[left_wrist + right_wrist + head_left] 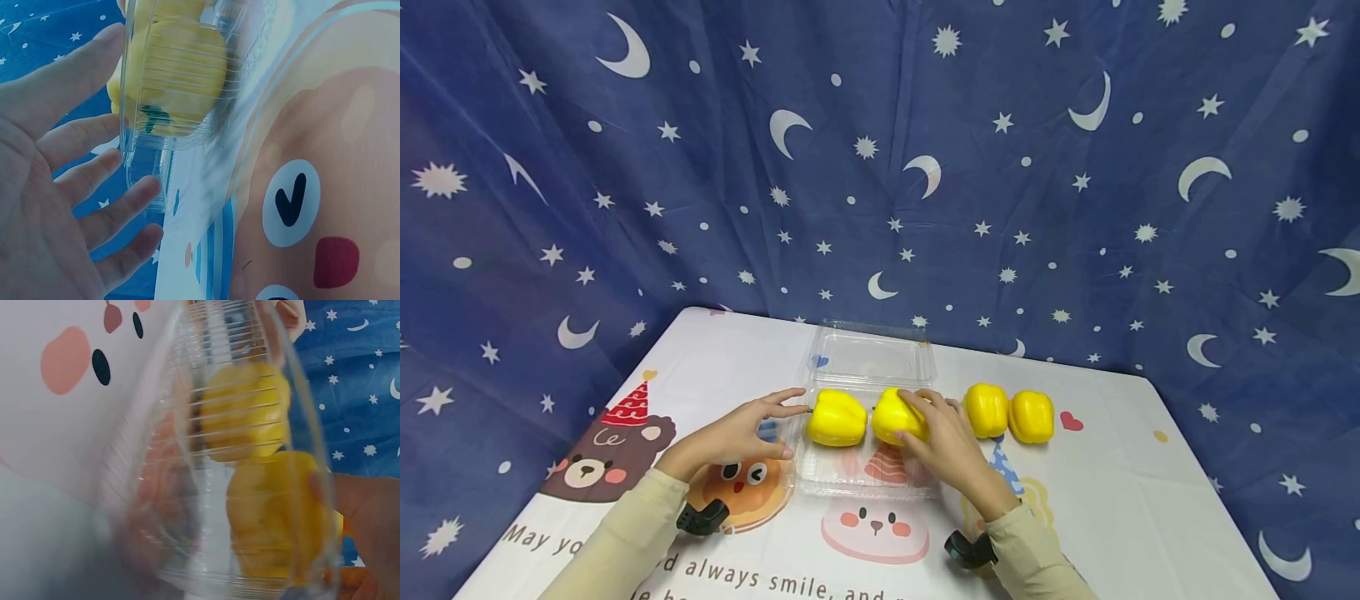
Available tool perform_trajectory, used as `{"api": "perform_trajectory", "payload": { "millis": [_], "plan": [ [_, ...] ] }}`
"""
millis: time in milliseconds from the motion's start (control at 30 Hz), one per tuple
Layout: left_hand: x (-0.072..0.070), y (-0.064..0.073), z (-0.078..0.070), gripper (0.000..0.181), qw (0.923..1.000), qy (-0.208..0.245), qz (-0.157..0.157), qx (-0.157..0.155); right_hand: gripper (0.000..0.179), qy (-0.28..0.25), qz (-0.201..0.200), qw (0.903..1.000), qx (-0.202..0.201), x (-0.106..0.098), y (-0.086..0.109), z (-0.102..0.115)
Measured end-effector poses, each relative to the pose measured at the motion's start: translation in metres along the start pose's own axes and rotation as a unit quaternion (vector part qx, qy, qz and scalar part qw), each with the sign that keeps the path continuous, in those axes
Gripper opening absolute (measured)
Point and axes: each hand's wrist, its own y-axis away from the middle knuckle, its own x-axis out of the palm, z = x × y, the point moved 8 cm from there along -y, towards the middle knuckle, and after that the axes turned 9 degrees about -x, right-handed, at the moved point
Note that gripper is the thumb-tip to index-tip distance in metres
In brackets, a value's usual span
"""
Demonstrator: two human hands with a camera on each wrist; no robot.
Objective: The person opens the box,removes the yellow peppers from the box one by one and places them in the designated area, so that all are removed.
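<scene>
A clear plastic clamshell box (820, 479) lies with its lid (872, 354) folded back. Inside it, on the left, rests a yellow bell pepper (837, 418) with a green stem. My right hand (951, 446) grips a second yellow bell pepper (889, 415) beside it, fingers over the top and thumb at the front. In the right wrist view this pepper (269, 515) shows through the ribbed box wall. My left hand (741, 432) is at the box's left side, fingers spread. The left wrist view shows its fingertips (115, 159) right at the rim.
Two more yellow bell peppers, one nearer (987, 410) and one farther right (1032, 417), stand on the table right of the box. A printed white cloth (1120, 500) covers the table. Behind its far edge hangs a blue star-and-moon curtain (970, 275).
</scene>
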Motion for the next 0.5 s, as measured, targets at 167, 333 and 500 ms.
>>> {"api": "perform_trajectory", "payload": {
  "millis": [167, 333, 500],
  "plan": [
    [0.0, 0.0, -0.001, 0.064, 1.0, -0.001, -0.001, 0.008, 0.062, -0.003, -0.009, 0.9999, 0.005, -0.009, 0.002, 0.001],
    [0.0, 0.0, -0.001, 0.065, 0.9999, 0.004, 0.0, 0.011, 0.063, -0.01, -0.017, 0.9997, 0.012, -0.017, 0.003, 0.002],
    [0.001, 0.0, -0.001, 0.065, 0.9999, 0.005, 0.004, 0.011, 0.063, -0.009, -0.035, 0.9992, 0.018, -0.026, 0.006, 0.002]
  ]
}}
